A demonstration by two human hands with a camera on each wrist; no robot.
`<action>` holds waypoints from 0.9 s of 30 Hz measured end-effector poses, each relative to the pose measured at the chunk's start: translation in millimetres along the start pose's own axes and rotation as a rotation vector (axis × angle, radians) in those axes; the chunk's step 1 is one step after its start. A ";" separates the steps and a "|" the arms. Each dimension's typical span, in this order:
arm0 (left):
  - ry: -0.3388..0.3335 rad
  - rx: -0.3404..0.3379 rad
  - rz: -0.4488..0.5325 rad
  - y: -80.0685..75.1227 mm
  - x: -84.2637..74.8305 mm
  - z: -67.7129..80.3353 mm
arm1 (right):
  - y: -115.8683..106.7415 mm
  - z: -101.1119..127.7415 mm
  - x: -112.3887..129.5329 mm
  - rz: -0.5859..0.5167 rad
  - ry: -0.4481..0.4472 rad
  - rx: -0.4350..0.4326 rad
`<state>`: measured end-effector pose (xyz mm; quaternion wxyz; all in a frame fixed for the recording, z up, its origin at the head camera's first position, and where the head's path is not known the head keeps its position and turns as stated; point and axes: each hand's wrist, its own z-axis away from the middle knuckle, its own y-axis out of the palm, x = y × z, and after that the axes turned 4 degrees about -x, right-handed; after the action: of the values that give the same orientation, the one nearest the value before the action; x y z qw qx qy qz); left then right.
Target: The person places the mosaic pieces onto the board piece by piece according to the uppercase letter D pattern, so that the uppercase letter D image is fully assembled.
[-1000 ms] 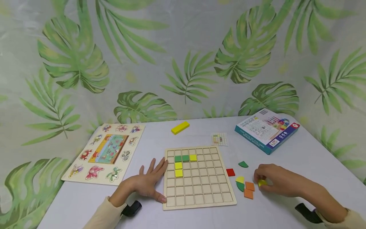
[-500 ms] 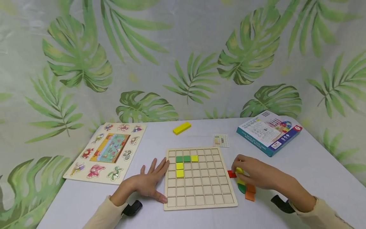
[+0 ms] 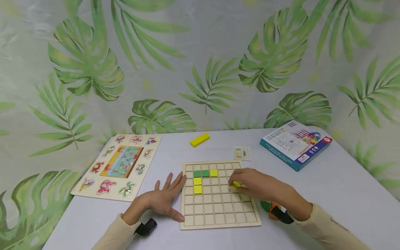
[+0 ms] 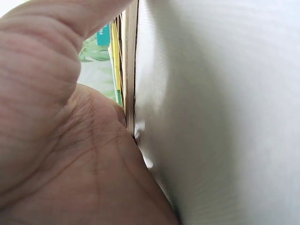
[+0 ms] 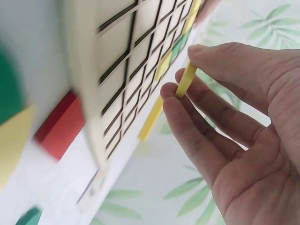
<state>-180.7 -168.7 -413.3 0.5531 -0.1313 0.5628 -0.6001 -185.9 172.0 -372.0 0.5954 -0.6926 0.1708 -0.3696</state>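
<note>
My right hand (image 3: 257, 184) is over the right part of a wooden grid board (image 3: 212, 209). It pinches a yellow tile (image 5: 187, 80) between thumb and fingertips, as the right wrist view shows. The left hand (image 3: 163, 201) lies with fingers spread at the board's left edge, thumb by the lower left corner. In the board's upper left squares sit two green tiles (image 3: 205, 173) and several yellow tiles (image 3: 198, 189). A red tile (image 5: 61, 125) lies just off the board's right edge, hidden behind the right hand in the head view.
Under the right wrist, orange tiles (image 3: 273, 212) and a green piece (image 3: 265, 205) partly show. Behind the board are a small pattern card (image 3: 247, 154) and a yellow bar (image 3: 200, 140). A teal-edged box (image 3: 297, 144) stands back right; an animal puzzle board (image 3: 117, 190) lies left.
My right hand has carried the yellow tile leftward from the table right of the board, past the loose pieces, to over the grid. The left hand stays at the board's edge.
</note>
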 end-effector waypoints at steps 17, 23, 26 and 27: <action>-0.007 -0.008 -0.024 -1.9 -2.6 -0.7 | 15.5 -50.8 35.2 0.035 -0.091 -0.016; -0.004 -0.001 -0.019 -2.1 -2.4 0.7 | 27.2 -65.7 45.5 0.050 -0.110 -0.013; 0.001 0.000 -0.016 -1.6 -2.2 1.4 | 32.2 -71.3 51.3 0.050 -0.123 0.000; 0.003 0.001 -0.017 -1.5 -1.9 1.2 | 33.6 -73.2 53.0 0.050 -0.127 0.006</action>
<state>-179.9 -168.2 -410.7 0.5473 -0.1349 0.5621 -0.6052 -196.0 77.1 -386.4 0.6163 -0.7083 0.1486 -0.3104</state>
